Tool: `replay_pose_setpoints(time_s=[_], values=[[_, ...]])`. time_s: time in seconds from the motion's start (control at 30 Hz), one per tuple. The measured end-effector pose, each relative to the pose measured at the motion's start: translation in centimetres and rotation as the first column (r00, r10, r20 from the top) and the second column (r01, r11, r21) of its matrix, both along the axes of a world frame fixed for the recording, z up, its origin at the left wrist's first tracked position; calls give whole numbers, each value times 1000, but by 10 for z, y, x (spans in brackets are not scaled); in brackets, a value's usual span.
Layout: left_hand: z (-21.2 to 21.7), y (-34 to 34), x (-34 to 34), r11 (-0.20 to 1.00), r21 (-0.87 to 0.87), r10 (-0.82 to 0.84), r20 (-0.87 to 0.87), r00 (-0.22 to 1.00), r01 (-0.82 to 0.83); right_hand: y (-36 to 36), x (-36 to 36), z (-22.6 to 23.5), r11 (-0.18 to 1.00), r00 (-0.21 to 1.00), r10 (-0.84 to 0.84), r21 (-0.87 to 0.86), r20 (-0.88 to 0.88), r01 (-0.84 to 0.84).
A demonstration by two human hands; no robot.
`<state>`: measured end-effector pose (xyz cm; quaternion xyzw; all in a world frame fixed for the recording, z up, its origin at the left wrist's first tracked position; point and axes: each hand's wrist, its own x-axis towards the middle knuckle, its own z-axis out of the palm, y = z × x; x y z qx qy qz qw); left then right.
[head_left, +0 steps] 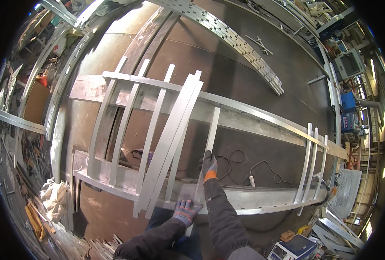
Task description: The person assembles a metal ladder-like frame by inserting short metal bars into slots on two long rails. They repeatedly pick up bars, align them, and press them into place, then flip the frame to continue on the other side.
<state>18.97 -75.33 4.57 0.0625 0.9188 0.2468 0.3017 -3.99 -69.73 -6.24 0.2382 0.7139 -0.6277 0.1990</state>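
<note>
A silvery metal bar (212,125) slants across the frame, its far end short of the far rail (253,113). My right hand (208,165), in a dark glove with an orange cuff, is closed around its middle. My left hand (187,211), in a grey and orange glove, lies on the near rail (127,193) beside the bar's lower part, fingers stretched out and thumb toward the bar. Just left, several long flat bars (175,143) lie bunched across both rails. Further left, spaced crossbars (127,123) span the rails; a few more crossbars (308,162) sit at the right end.
Thick metal beams (279,193) support the frame. A cable (266,167) with a white connector lies between them. Perforated strips (240,45) stretch across the far surface. A crumpled pale cloth (54,197) is at left; a blue and white box (294,248) and metal offcuts (337,234) are at lower right.
</note>
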Motion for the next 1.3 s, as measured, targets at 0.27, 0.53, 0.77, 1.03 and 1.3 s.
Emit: replay_pose_setpoints(time_s=[0.27,0.53,0.77,1.03,1.3], values=[[-1,6,2,998,-59,-7,-22,1000,5,-1,-35,-1,999,998,13,-35,69,-11],[-5,7,3,1000,-9,28,-8,1000,-28,-2,-34,-13,980,996,73,181,54,-82],[3,5,-2,999,3,40,28,999,-40,1,-56,-73,991,968,95,115,-234,-69],[9,-9,5,980,-101,-182,-121,976,170,-4,-141,-65,975,974,192,134,-123,-175],[-19,-5,14,999,17,-43,-165,985,47,-13,-75,50,946,787,90,300,-610,125]])
